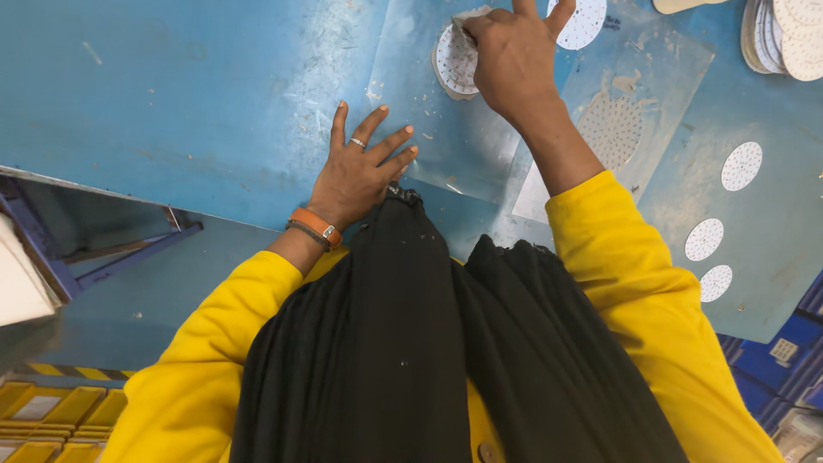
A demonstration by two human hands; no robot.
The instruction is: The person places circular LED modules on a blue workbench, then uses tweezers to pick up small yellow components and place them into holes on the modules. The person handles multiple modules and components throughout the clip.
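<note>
1. Head view looks straight down, so a black scarf (pixel 411 343) and yellow sleeves (pixel 634 283) fill the lower half and hide the near table edge. The right hand's (pixel 514 56) fingertips are cut off at the top of the frame, and its palm side is out of sight.
2. Left hand (pixel 360 167) lies flat with its fingers spread wide, holding nothing, pressing on the blue table (pixel 171 103) right at the edge of a clear plastic sheet (pixel 411 94). It has a ring and an orange wristband.
3. Right hand is curled down over a round white perforated disc (pixel 454 60) lying on that sheet, thumb and fingers pinching its edge, I think; the exact hold is hard to see.
4. More discs (pixel 741 165) lie loose at right, with a stack (pixel 784 39) in the top corner. Yellow bins (pixel 51 411) sit on the floor at lower left.
</note>
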